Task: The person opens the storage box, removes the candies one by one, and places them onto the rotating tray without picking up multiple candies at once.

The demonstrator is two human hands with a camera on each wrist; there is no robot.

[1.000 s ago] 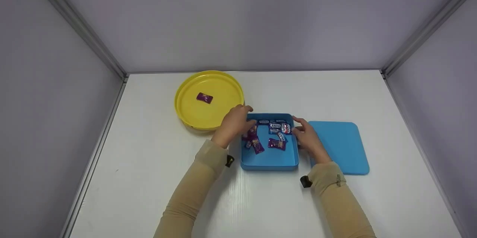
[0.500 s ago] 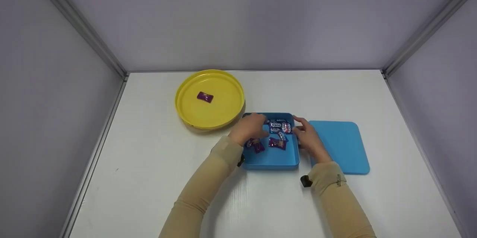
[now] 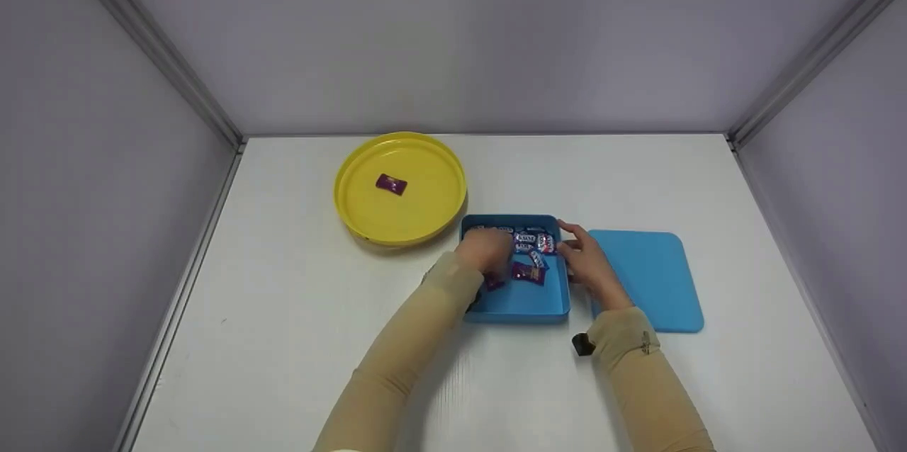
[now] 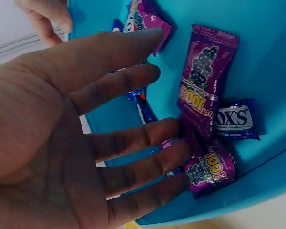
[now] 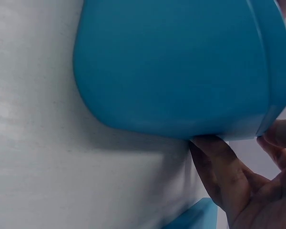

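Left hand spreads open fingers over candies in blue box; right hand steadies its rim, fingers relaxed.

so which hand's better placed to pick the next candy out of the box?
Left. The left hand is open inside the blue box, fingers touching the purple candies. The right hand rests against the box's outer wall.

wrapped candies, open blue box
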